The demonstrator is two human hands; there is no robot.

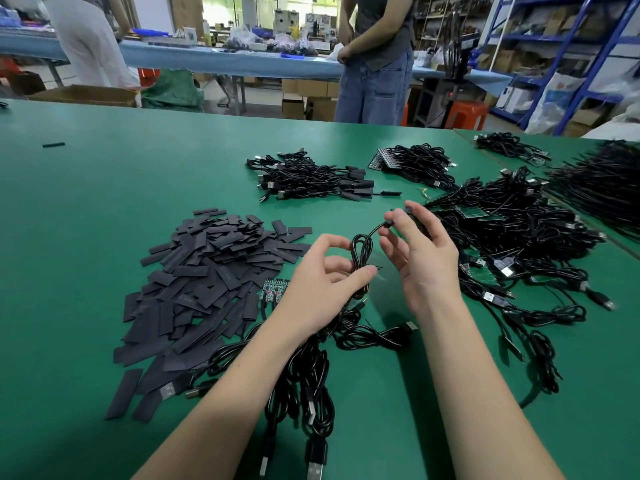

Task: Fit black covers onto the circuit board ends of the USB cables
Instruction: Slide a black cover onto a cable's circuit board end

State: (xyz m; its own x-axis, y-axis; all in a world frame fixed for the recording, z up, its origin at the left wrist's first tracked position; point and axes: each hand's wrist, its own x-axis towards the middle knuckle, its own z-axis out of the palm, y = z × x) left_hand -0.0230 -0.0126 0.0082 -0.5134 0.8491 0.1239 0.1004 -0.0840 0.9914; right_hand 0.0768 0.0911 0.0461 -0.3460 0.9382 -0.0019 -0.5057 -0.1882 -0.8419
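Pinching a limp, light USB cable [362,252] above the counter [104,188], the left hand [322,282] clamps its coil while the right hand [420,258] nips the covered end; best held near that stiffer end, I judge.

Green-topped work table [104,188] across the lower frame. Behind it, along the top, a long bench with a blue cover [214,60], piled with bags and small boxes. Cardboard boxes [304,95] stacked on the floor underneath, upper centre. Blue metal shelving [568,46] at upper right, loaded with cartons. Orange plastic stool [467,114] just left of the shelving. Two people standing by the bench, upper left [90,46] and upper centre [377,64]. Bright, even indoor light.
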